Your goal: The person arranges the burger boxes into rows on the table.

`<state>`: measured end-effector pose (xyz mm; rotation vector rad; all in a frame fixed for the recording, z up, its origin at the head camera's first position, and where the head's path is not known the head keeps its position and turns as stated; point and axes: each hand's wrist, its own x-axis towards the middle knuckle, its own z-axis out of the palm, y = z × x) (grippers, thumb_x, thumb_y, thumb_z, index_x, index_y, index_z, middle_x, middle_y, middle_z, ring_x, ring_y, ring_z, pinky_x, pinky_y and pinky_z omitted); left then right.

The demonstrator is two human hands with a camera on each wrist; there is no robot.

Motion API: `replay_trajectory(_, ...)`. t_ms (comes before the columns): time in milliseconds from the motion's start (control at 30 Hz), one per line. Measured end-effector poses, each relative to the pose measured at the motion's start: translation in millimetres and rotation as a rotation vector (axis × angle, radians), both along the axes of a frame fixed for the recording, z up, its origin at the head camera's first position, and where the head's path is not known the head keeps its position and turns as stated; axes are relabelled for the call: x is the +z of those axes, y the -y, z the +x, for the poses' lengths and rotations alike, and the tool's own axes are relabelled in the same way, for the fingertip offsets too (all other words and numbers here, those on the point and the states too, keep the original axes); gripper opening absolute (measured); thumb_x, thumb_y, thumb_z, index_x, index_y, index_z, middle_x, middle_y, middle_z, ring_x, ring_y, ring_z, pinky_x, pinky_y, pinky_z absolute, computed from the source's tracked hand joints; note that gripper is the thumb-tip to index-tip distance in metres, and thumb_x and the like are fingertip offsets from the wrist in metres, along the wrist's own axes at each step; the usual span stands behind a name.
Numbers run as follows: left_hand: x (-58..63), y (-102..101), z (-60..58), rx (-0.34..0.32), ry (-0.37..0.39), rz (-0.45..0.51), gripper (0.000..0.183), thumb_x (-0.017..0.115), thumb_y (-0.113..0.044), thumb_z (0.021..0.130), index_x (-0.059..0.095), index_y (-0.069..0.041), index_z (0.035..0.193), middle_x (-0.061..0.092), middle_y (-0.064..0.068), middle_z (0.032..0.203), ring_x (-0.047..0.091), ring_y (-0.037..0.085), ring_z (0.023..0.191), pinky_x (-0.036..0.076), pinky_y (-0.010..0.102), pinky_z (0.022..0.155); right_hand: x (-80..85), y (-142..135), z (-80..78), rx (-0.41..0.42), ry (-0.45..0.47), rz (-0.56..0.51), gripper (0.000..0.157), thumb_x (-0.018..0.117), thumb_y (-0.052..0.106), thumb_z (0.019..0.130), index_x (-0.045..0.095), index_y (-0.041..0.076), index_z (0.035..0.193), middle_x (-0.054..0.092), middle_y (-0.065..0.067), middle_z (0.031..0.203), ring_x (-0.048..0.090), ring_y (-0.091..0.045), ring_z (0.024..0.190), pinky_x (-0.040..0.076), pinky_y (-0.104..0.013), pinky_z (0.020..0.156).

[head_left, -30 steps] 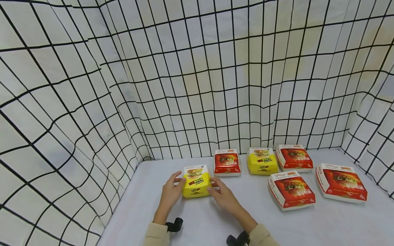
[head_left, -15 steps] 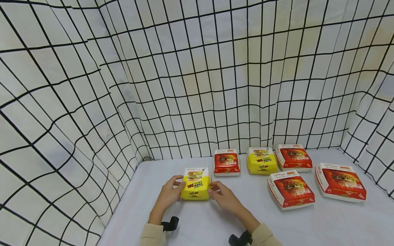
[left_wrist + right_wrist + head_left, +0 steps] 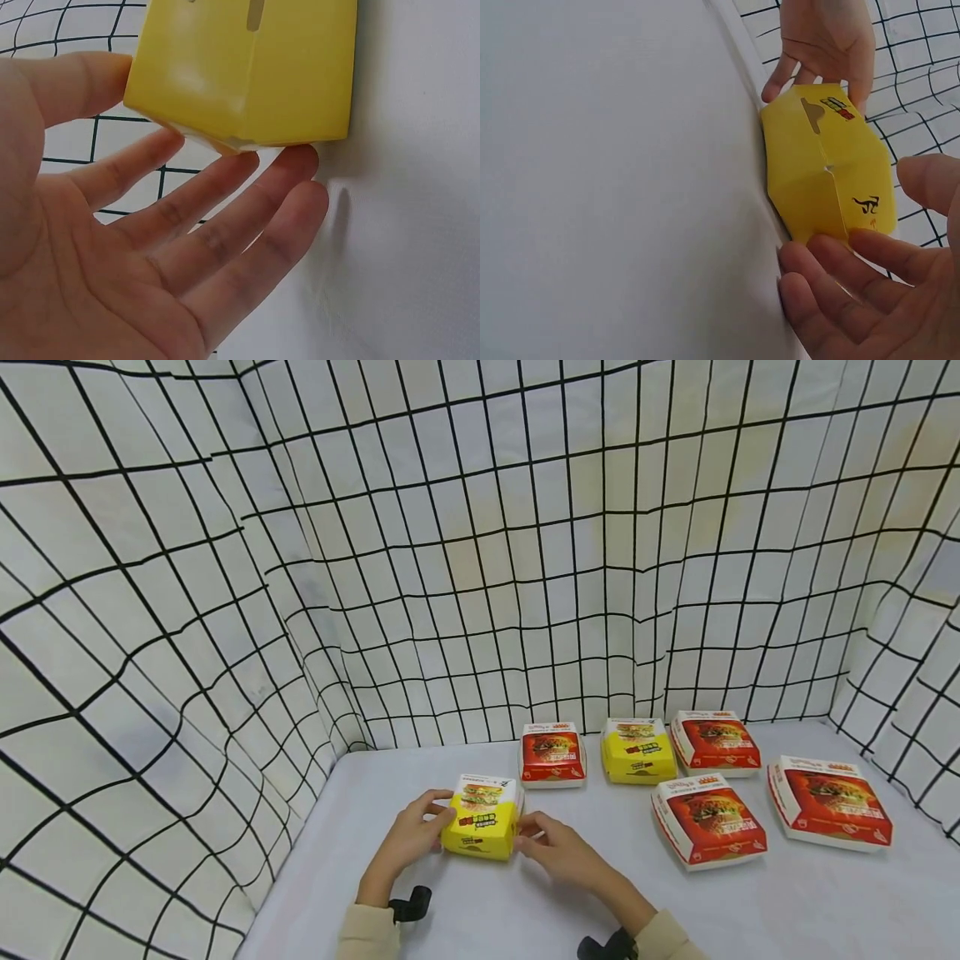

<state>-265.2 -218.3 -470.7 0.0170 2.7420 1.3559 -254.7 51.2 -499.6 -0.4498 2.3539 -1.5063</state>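
A yellow burger box (image 3: 480, 827) with a burger picture sits on the white tabletop, slightly turned, between my two hands. At its left side is my left hand (image 3: 405, 843); in the left wrist view the thumb touches one edge of the yellow box (image 3: 225, 67), and the nearly straight fingertips meet the side. My right hand (image 3: 558, 852) is at the other side. The right wrist view shows its fingertips (image 3: 829, 259) against the end of the box (image 3: 810, 165), while the thumb (image 3: 930, 180) stands apart from it.
Behind and to the right stand a red burger box (image 3: 552, 756), another yellow box (image 3: 637, 752) and several more red boxes, such as one at the right (image 3: 830, 803). Black netting (image 3: 562, 568) over white cloth walls the table's back and sides.
The yellow box has come a little nearer to me and is turned slightly between the hands. Both hands have shifted with it, the right one nearer to me. The other boxes are unmoved.
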Motion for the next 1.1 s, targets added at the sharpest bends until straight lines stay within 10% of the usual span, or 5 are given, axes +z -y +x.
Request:
replay_trajectory(200,-4.5,-0.9,1.0,-0.026,0.022,0.011,0.045,0.063,-0.040,0.101,0.058,-0.021,0.141,0.066,0.014,0.128,0.063,0.018,0.082,0.056,0.033,0.071,2.5,-13.1,-3.1,0.019,0.002,-0.003,0.028,0.063,0.036,0.101,0.065,0.015,0.120,0.066,-0.002,0.105,0.063,-0.019,0.089,0.051,-0.034,0.074)
replay_trajectory(367,-2.0,-1.2,0.6,-0.064,0.003,0.004,0.045,0.065,-0.039,0.100,0.059,-0.021,0.140,0.066,0.014,0.128,0.063,0.020,0.080,0.054,0.032,0.070,2.2,-19.0,-7.7,-0.128,-0.023,-0.003,0.027,0.064,0.032,0.101,0.063,0.013,0.119,0.063,-0.003,0.100,0.059,-0.018,0.084,0.050,-0.031,0.070)
replay_trajectory(733,7.5,4.0,1.0,-0.133,0.028,0.004,0.061,0.078,-0.041,0.089,0.057,-0.020,0.143,0.062,0.014,0.136,0.067,0.021,0.102,0.058,0.036,0.074,-5.7,-9.8,-9.3,-0.215,-0.005,-0.039,0.061,0.068,0.038,0.098,0.044,0.019,0.151,0.047,-0.015,0.152,0.060,-0.029,0.124,0.057,-0.048,0.095)
replay_trajectory(1100,0.5,-2.2,-1.9,-0.216,0.054,0.013,0.060,0.077,-0.040,0.090,0.056,-0.019,0.142,0.061,0.017,0.136,0.066,0.024,0.107,0.059,0.038,0.077,-7.6,-10.2,-11.0,-0.191,0.007,-0.084,0.071,0.066,0.041,0.098,0.034,0.023,0.159,0.041,-0.015,0.158,0.058,-0.030,0.127,0.058,-0.045,0.095)
